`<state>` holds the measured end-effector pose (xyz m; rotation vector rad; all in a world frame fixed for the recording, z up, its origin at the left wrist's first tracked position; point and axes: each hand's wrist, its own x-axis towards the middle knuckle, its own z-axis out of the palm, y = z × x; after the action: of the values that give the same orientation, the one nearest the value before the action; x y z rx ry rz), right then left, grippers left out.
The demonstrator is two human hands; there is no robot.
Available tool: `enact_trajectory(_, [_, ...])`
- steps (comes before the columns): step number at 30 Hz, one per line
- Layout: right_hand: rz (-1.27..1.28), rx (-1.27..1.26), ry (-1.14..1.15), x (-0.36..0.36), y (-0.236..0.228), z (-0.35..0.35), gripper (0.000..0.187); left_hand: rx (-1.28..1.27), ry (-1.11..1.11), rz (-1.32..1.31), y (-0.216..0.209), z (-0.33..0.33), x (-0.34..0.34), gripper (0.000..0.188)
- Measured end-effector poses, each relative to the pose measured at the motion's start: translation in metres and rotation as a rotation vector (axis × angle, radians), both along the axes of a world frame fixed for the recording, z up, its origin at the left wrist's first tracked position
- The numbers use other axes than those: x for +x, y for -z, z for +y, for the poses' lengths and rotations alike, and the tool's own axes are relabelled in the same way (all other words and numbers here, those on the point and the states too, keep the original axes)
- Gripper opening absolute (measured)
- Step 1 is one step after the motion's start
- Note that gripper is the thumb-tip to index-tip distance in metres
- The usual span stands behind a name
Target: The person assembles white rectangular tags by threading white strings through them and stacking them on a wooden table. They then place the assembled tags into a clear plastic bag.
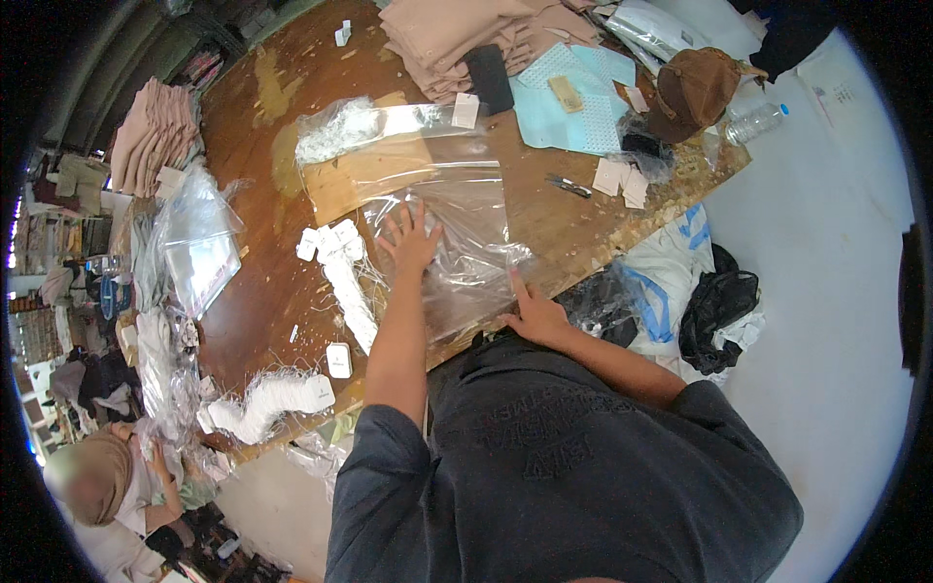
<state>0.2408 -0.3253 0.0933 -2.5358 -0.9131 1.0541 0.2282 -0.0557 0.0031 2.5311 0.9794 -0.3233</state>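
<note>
A clear plastic bag (466, 228) lies on the brown table, smooth toward its far end and wrinkled near me. My left hand (412, 241) rests flat on it with the fingers spread. At the bag's near right corner is my right hand (536, 313), its index finger stretched out to the plastic and its thumb apart; the other fingers are partly hidden. Beneath the bag's far left part is a tan paper sheet (340, 189). Left of my left forearm, a row of white tags with strings (348, 291) is fanned out.
More white strung tags (277, 403) lie at the near left edge. Farther off are folded pink fabric (437, 39), light blue sheets (564, 107), a brown cap (692, 95), thread snips (569, 186) and small cards (622, 181). A person (117, 476) sits at lower left.
</note>
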Motion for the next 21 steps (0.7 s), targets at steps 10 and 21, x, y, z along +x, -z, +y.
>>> enact_trajectory(10, [-0.085,0.174,0.121,0.043,0.013,0.023,0.031,0.116,0.197,-0.208,-0.006,-0.103,-0.052,0.070])
enact_trajectory(21, [-0.060,0.397,0.362,0.021,0.027,-0.049,0.021,0.128,0.120,-0.168,0.008,-0.098,-0.031,0.081])
